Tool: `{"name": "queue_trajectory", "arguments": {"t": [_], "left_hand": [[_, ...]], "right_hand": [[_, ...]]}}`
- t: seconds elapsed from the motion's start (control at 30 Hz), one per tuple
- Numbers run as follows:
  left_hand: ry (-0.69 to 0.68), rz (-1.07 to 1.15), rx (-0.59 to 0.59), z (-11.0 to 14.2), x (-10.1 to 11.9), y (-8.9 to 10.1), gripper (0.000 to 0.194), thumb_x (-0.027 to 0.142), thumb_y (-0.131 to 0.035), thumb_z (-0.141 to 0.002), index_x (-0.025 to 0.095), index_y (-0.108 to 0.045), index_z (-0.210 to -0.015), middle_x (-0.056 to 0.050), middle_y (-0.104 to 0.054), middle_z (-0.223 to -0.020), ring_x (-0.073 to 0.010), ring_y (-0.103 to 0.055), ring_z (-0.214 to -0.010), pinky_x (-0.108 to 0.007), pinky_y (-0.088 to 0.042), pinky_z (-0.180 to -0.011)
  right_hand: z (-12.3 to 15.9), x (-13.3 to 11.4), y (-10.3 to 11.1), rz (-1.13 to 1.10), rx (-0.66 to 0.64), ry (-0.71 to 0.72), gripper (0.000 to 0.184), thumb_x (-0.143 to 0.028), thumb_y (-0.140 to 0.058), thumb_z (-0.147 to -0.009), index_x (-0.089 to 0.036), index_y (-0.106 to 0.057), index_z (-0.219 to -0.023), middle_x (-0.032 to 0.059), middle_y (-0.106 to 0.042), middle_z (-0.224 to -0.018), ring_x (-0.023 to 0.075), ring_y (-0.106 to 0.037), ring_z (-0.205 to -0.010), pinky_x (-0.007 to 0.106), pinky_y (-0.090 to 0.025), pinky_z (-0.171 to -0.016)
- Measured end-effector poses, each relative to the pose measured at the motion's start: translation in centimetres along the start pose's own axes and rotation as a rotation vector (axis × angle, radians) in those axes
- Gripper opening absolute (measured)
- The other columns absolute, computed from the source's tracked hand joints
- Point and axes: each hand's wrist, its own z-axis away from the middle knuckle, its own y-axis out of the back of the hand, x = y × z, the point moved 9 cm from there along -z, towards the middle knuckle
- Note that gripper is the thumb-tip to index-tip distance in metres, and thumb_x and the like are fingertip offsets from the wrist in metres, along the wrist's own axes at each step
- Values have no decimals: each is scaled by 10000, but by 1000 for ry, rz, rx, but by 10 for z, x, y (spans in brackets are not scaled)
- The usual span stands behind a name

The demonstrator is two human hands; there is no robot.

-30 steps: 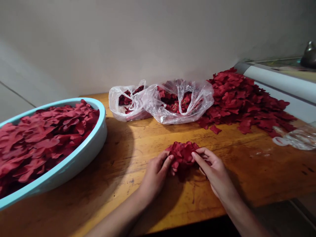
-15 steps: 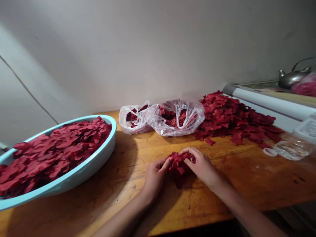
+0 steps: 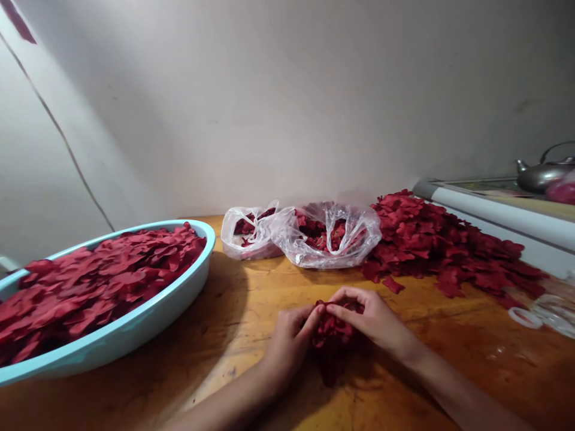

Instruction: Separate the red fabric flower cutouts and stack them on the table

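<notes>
A small clump of red fabric petals [image 3: 333, 328] lies on the wooden table [image 3: 251, 311] in front of me. My left hand [image 3: 290, 338] pinches its left side, fingers closed on the petals. From the right, my right hand [image 3: 375, 320] curls over the clump, thumb and fingers pinching the top of it. The fingertips of both hands meet above the clump.
A light blue basin [image 3: 148, 317] heaped with red petals sits at the left. Two clear plastic bags [image 3: 309, 239] with petals stand at the back by the wall. A large loose petal pile [image 3: 440, 251] spreads at the right, with clear plastic [image 3: 548, 311] and a kettle [image 3: 543, 173] beyond.
The camera tilted upward, showing more wall. Both hands drew closer together over the clump, and the fingertips now pinch at its top.
</notes>
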Motion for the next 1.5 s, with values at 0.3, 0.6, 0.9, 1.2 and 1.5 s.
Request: {"name": "queue_trajectory", "arguments": {"t": [0.3, 0.6, 0.9, 1.2, 1.5], "left_hand": [[-22, 37, 18, -5, -5, 9, 248, 350, -421, -881, 152, -556, -818, -17, -575, -745, -151, -517, -702, -233, -403, -676], [30, 73, -95, -1, -4, -5, 326, 397, -431, -885, 149, -603, -762, -21, -625, -754, -156, -556, -710, -223, -402, -674], [58, 107, -104, -2, -9, -8, 380, 424, -504, -829, 137, -559, -586, 18, -521, -527, -106, -463, -524, -199, -355, -532], [71, 222, -6, -4, -11, 2, 220, 346, -554, -792, 146, -592, -709, -3, -589, -676, -133, -524, -648, -215, -400, -612], [98, 170, 52, -3, -16, 6, 342, 405, -580, -757, 179, -422, -555, 52, -470, -513, -92, -411, -496, -203, -311, -492]], "right_hand": [[-2, 1, 34, 433, 130, 51, 216, -380, -605, -774, -211, -674, -888, 43, -710, -908, 211, -633, -802, 307, -473, -713], [13, -20, 11, 256, 53, 113, 281, -457, -527, -843, -205, -646, -879, 30, -684, -878, 171, -629, -801, 239, -473, -683], [7, 11, -18, 15, -133, -43, 152, -293, -702, -699, -164, -657, -765, -11, -644, -711, 112, -570, -637, 199, -428, -579], [6, 17, -6, -126, -14, -102, 228, -378, -696, -690, -176, -627, -771, 6, -658, -731, 144, -616, -672, 236, -473, -613], [6, 19, -20, -175, -97, -99, 206, -350, -698, -696, -158, -622, -706, -12, -622, -645, 103, -554, -564, 212, -431, -536]]}}
